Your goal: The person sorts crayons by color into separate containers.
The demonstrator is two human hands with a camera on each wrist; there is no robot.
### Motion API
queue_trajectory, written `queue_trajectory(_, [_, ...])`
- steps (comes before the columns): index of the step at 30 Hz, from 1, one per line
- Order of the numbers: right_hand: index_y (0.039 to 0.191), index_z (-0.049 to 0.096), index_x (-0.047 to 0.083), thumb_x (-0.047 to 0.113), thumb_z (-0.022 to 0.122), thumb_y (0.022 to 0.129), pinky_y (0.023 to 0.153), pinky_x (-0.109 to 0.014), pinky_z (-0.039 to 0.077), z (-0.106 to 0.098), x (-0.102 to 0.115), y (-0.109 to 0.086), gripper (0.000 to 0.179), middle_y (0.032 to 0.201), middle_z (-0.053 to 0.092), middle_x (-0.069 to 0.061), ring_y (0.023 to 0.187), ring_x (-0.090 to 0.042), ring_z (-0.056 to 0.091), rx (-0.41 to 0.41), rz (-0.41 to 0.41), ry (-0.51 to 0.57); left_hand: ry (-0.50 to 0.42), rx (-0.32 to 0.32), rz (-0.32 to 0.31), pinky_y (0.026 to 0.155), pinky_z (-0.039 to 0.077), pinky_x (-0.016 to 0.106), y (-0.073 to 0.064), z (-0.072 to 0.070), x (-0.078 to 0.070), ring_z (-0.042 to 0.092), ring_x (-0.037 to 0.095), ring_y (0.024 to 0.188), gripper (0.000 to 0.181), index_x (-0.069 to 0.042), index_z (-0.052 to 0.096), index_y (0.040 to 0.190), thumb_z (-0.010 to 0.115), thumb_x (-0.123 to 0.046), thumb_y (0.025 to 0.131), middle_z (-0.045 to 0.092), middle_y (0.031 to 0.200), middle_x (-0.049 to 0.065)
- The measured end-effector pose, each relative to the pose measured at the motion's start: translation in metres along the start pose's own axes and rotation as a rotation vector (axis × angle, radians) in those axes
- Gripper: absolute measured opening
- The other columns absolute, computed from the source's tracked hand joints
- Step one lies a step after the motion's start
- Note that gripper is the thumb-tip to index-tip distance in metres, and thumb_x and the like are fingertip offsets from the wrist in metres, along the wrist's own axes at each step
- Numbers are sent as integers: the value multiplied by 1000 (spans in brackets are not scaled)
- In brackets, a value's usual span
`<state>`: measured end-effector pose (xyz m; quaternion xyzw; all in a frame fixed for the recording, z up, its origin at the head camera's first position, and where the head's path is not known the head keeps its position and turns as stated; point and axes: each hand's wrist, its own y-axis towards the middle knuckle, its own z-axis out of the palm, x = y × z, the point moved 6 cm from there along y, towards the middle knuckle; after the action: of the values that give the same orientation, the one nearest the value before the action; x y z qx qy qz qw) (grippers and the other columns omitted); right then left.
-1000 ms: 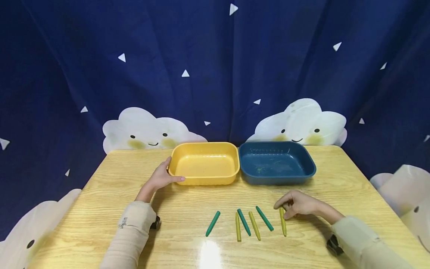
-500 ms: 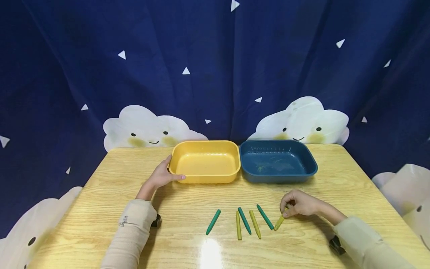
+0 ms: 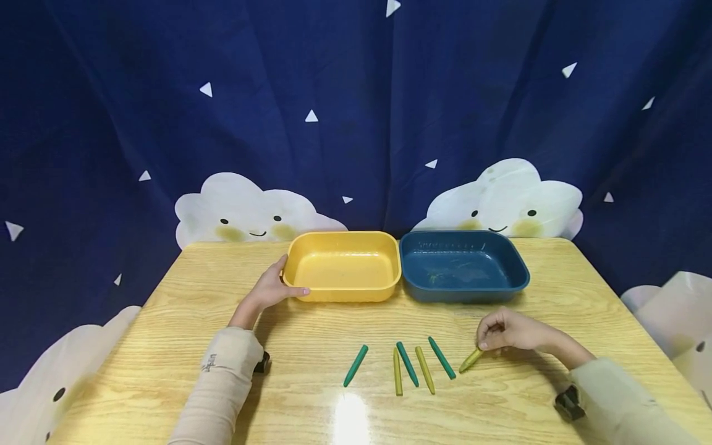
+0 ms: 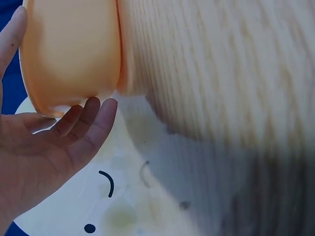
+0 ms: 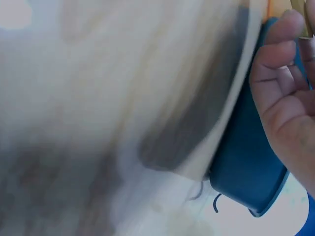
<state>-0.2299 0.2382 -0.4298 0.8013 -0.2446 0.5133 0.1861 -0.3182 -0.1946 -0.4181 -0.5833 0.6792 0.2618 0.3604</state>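
Note:
My right hand (image 3: 514,330) pinches a yellow crayon (image 3: 470,360) between thumb and fingers, its free end pointing down-left near the tabletop. In the right wrist view, part of that crayon (image 5: 306,24) shows at the fingertips. My left hand (image 3: 271,288) holds the left end of the yellow plastic basin (image 3: 356,295), thumb along the front wall and fingers round the side. The left wrist view has those fingers (image 4: 101,118) against the basin's end. Left of the right hand lie green crayons (image 3: 442,357) and yellow crayons (image 3: 425,370), several in a loose row.
A dark blue basin (image 3: 467,295) stands right beside the yellow one at the back of the wooden table (image 3: 311,402). Behind the table hangs a navy curtain (image 3: 356,93) printed with clouds and white triangles.
The right hand has picked at the rightmost yellow crayon, swung it from nearly upright in view to slanted, and drawn it slightly right. The left hand stays on the yellow basin.

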Motion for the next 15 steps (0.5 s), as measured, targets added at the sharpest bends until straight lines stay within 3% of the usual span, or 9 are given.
queue_trajectory(5, [85, 64, -1, -5, 58, 86, 42, -36, 43, -10, 7, 2, 7, 62, 54, -19, 50, -29, 46, -72, 2, 25, -13, 0, 17, 107, 20, 48, -1, 1, 0, 21, 38, 134, 108, 8, 8, 144, 80, -27, 71, 17, 147, 27])
queue_trajectory(15, [88, 65, -5, 4, 62, 86, 54, -35, 50, -32, 23, 10, 10, 72, 64, -12, 61, -19, 58, -268, 130, 46, -26, -2, 28, 107, 20, 49, -2, 1, -1, 20, 39, 134, 111, 8, 8, 144, 81, -28, 69, 16, 147, 27])
